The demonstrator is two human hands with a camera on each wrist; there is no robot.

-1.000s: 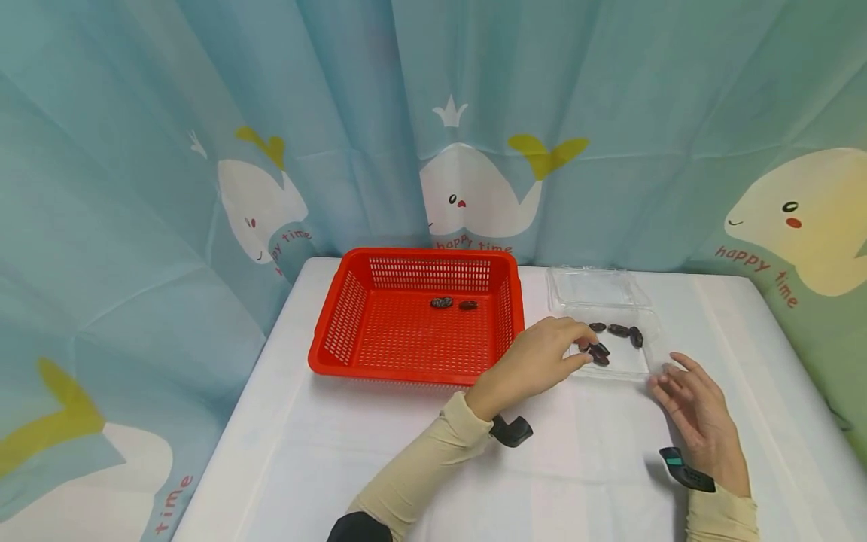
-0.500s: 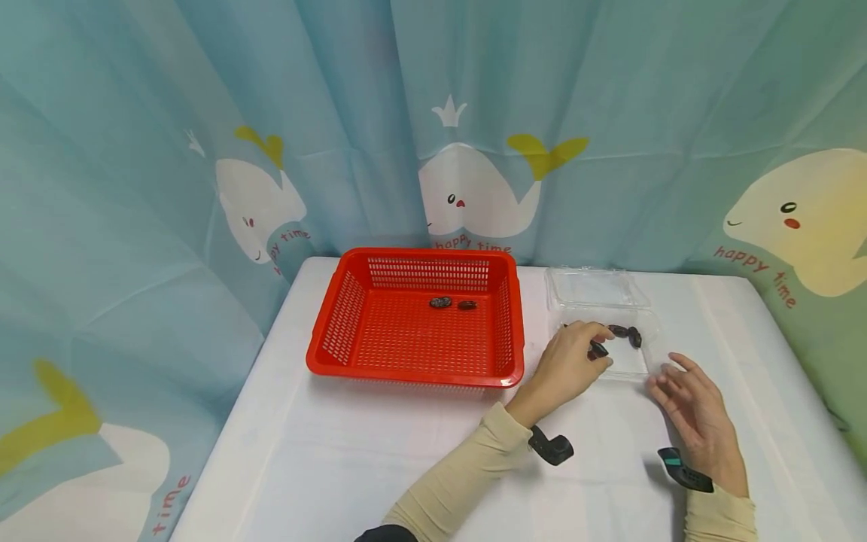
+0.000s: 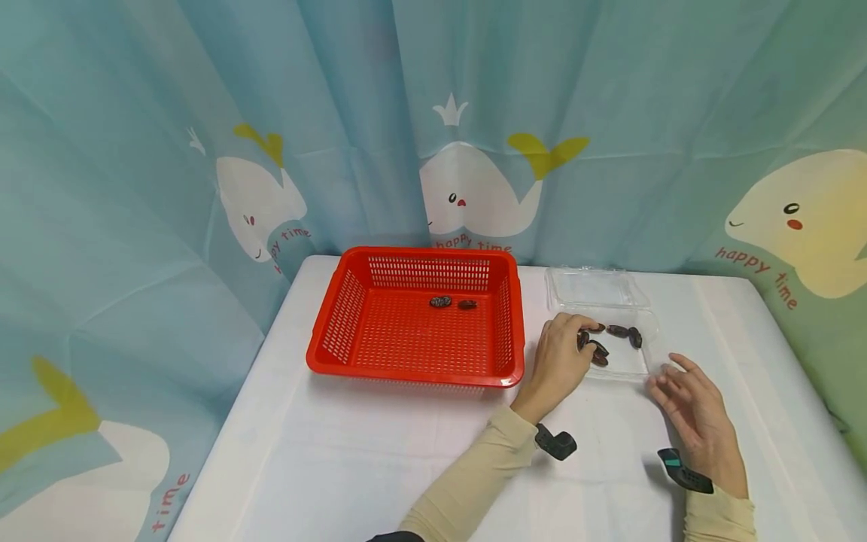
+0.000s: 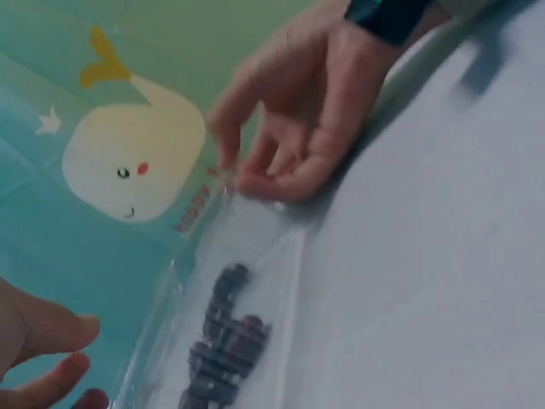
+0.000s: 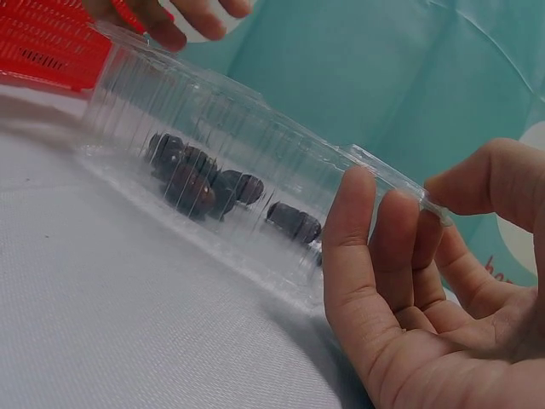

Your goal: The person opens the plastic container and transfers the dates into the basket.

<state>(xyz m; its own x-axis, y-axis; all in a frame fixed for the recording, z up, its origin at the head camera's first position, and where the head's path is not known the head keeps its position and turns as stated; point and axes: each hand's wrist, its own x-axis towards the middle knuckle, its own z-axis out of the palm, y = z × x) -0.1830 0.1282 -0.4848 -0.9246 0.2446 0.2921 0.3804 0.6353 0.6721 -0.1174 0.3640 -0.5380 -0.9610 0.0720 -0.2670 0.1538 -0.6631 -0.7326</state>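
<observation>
Pinching the clear box (image 3: 626, 359) by its rim with right fingers (image 5: 349, 230), holding left fingers (image 4: 53, 333) apart over dark, date-like fruits (image 3: 618, 331) inside: probably light, soft, maybe sticky; best gripped gently across the middle.

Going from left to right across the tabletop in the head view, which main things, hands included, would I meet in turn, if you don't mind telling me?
Red rectangular perforated plastic basket, the person's left hand, clear rectangular plastic box, the person's right hand.
</observation>
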